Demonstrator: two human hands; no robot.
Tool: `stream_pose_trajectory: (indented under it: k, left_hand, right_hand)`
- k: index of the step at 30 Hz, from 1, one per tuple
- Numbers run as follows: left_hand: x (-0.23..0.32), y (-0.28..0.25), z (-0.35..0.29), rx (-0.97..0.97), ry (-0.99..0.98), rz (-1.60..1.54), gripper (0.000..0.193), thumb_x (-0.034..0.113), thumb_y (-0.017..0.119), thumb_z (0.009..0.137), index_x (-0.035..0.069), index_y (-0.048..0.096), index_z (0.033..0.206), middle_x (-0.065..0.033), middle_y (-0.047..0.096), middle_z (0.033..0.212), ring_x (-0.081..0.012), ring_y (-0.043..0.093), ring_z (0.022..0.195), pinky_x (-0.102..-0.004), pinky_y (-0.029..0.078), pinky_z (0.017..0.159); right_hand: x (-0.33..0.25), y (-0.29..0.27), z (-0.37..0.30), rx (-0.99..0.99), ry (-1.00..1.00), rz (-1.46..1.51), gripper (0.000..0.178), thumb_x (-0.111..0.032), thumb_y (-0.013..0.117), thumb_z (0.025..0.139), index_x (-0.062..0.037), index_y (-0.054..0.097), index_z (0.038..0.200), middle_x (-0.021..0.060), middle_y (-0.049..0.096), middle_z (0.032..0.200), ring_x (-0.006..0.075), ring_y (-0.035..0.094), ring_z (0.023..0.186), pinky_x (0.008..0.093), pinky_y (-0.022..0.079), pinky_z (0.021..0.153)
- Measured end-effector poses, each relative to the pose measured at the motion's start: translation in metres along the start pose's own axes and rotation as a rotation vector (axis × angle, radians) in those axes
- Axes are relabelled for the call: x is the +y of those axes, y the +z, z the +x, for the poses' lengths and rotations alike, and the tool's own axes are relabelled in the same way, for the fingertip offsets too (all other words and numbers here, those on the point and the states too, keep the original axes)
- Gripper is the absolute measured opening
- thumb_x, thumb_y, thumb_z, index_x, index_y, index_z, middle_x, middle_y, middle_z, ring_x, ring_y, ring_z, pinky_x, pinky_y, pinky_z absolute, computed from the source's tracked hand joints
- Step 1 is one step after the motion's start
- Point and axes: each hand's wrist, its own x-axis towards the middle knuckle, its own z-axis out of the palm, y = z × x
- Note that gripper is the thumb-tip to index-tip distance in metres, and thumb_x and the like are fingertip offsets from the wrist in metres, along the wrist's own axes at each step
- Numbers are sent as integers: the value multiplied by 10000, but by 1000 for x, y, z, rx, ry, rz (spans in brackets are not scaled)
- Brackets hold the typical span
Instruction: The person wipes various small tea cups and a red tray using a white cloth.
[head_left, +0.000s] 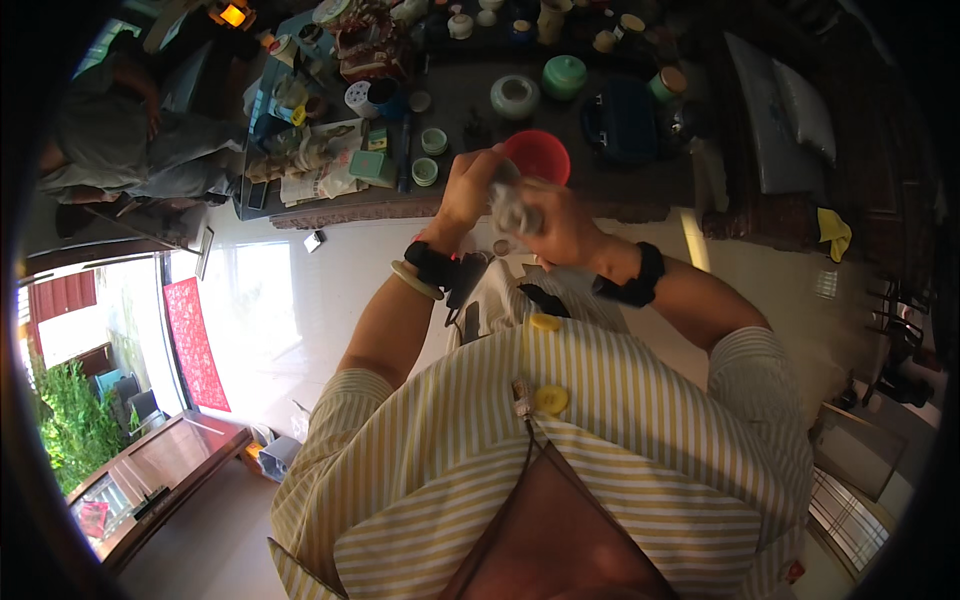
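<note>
Just in front of the dark table's near edge, my two hands are close together. My left hand (pixel 470 190) has its fingers curled around the upper left side of a blurred, grey-white thing (pixel 508 208). My right hand (pixel 563 228) closes on that same thing from the right. It looks crumpled and partly shiny, perhaps a cloth about a small vessel, but motion blur hides its kind. Right behind the hands, a red plastic bowl (pixel 545 152) stands on the table, its near side partly covered by my fingers.
On the dark table (pixel 625 195) stand a green lidded jar (pixel 564 77), a pale round pot (pixel 515 97), small cups (pixel 425 172), a green box (pixel 372 168) and a dark blue case (pixel 620 122). Another person (pixel 140 140) sits at the far left.
</note>
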Motion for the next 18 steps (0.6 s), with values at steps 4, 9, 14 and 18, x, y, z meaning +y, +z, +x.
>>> stream_pose_trajectory:
  k: [4,9,14,18]
  left_hand:
    - [5,-4,2,-103,174,198,377,291,494,941,-21,651,800,-45,625,731,-118,556,661,-244,431,606]
    - [5,-17,7,-265,-611,-220,443,431,548,905,-4,608,964,-41,624,824,-128,571,702,-258,445,633]
    - [24,1,0,-117,-257,125,547,549,444,928,38,636,896,-1,559,708,-82,490,562,-202,335,444]
    - [4,3,3,-71,-94,137,559,545,425,943,34,640,873,-6,581,714,-75,526,614,-205,396,513]
  right_hand:
    - [20,12,0,82,-65,76,406,-265,758,737,24,634,994,117,616,934,296,579,883,415,465,789]
    - [40,-12,10,137,-704,-466,305,-222,683,691,8,631,885,109,624,903,284,581,837,384,462,729]
    - [31,-10,11,165,-350,-294,234,-191,677,655,-21,628,809,94,626,870,283,580,825,383,454,707]
    - [11,6,13,170,56,-8,218,-181,683,668,-21,622,803,95,624,826,287,584,815,383,443,693]
